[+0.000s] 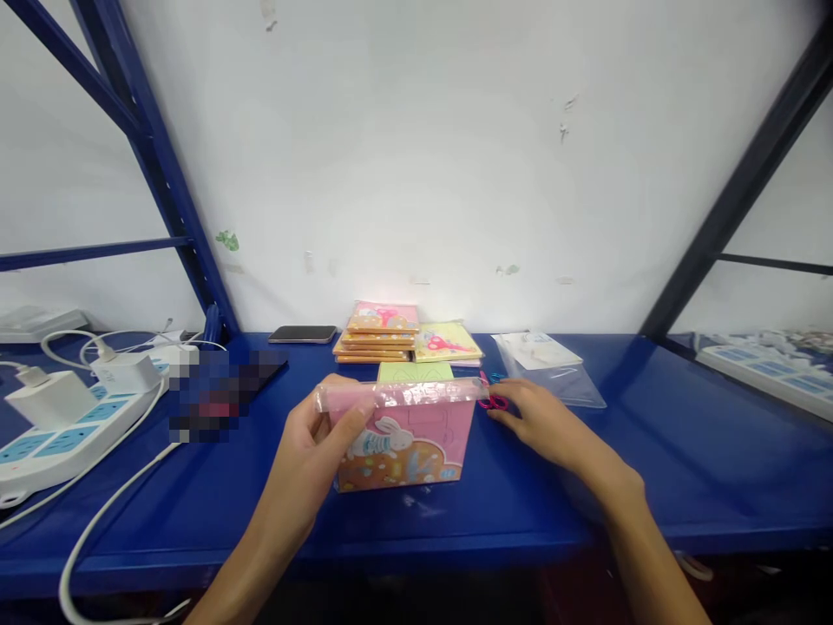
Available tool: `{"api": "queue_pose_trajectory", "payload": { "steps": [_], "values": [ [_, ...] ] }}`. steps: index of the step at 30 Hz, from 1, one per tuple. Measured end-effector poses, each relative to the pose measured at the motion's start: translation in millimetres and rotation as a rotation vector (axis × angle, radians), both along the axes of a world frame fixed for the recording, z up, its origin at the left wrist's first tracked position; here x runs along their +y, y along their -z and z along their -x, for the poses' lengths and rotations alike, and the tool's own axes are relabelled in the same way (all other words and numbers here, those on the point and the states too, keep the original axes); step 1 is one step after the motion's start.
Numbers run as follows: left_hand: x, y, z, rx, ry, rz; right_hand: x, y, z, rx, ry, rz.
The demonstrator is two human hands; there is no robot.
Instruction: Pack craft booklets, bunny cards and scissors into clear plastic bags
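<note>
Head view: left hand (300,469) gripping pink box (407,451), right hand (550,425) at pink loops (493,402)

Left hand closed on the box's near left corner, thumb and fingers either side of the wall. Shiny transparent film (396,393) runs along the top edge of the pink box, its end bunched at the left hand. Box sits on the blue bench (683,469), rabbit print (381,438) facing the camera. Can't tell if it's lifted or resting.

Right hand open, fingers loosely curved, just right of the box. Fingertips are at the pink loops, contact unclear. Small blue item (498,378) sits just behind them, too small to identify.

Behind the box: green card (415,371), stack of orange booklets (376,347), yellow booklet (448,343). Right of those, a transparent plastic bag (563,386) lies partly under a white sheet (537,350). Smartphone (303,334) lies face down left of the stack, beside a pixelated patch (221,395).

Far left: white power strip (62,443) with two white chargers (49,398) plugged in, white cables (97,512) trailing across the bench. Blue steel shelf uprights (175,208) stand against the white wall (416,165).
</note>
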State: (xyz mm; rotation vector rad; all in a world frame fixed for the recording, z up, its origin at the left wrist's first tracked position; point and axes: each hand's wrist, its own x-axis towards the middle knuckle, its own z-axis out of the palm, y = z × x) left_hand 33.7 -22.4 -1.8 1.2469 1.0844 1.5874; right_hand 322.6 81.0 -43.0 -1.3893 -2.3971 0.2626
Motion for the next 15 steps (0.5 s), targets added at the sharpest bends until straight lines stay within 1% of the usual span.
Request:
{"api": "queue_pose_trajectory", "payload": {
  "steps": [3, 5, 10, 15],
  "values": [
    [1.2, -0.1, -0.8, 0.02, -0.022, -0.015, -2.4, -4.2, 1.4, 0.035, 0.044, 0.001],
    [1.8, 0.3, -1.1, 0.03, -0.036, -0.021, -2.5, -3.0, 1.9, 0.059, 0.06, 0.021],
    [1.6, 1.1, -1.1, 0.036, -0.038, 0.002, -0.7, 4.2, -0.6, 0.099, 0.043, 0.119],
    [2.3, 2.2, 1.6, 0.048, -0.013, 0.021, 0.0, 4.9, -2.0, 0.103, 0.036, 0.12]
  ]
}}
